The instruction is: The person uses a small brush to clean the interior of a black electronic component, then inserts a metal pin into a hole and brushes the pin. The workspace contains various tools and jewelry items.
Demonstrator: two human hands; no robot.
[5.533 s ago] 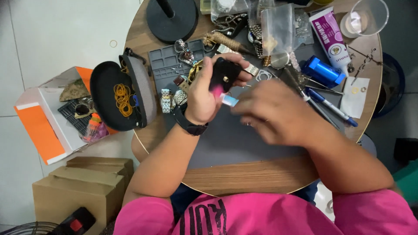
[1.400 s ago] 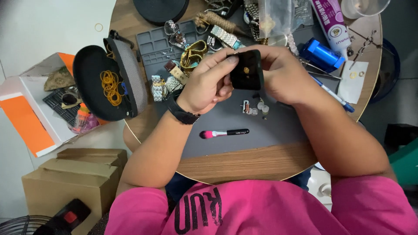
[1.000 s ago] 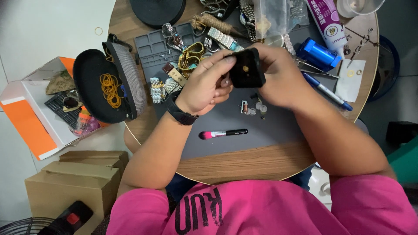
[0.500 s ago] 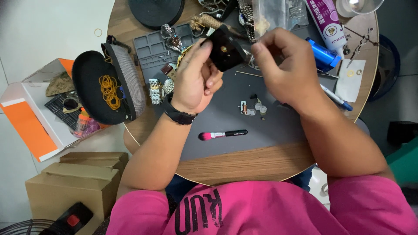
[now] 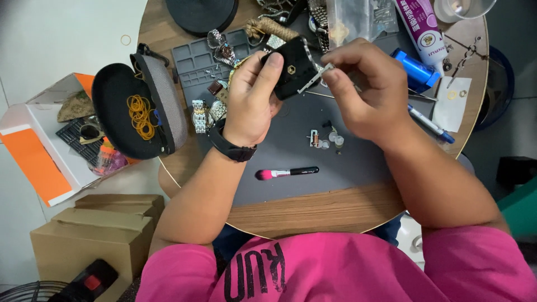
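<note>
1. Resting in the left hand (image 5: 253,103), a small black boxy case with a tiny gold emblem (image 5: 292,67) sits above the far part of the dark grey mat (image 5: 313,168); the thumb presses on its near face and the fingers wrap behind it, so this grip is clamped on the case.
2. Pinching a thin silver metal strip (image 5: 315,78), the right hand (image 5: 366,92) has thumb and forefinger closed on one end, while the strip's other end touches the case's right edge.
3. Just below the two hands, a cluster of small silver and clear parts (image 5: 325,138) lies on the mat.
4. Nearer the person, a small brush with pink bristles and a black handle (image 5: 286,173) lies flat on the mat, well apart from the hands.
5. The mat covers the middle of a round wooden worktop (image 5: 319,210).
6. Left of the left hand, a grey compartment tray (image 5: 196,61) holds bits, and a silver watch with a metal band (image 5: 200,114) lies beside the wrist.
7. Further left, an open black oval zip case (image 5: 126,117) holds yellow rubber bands (image 5: 140,114).
8. Right of the right hand sit a blue plastic box (image 5: 415,68), a blue-capped pen (image 5: 430,123) and a white and purple tube (image 5: 420,25).
</note>
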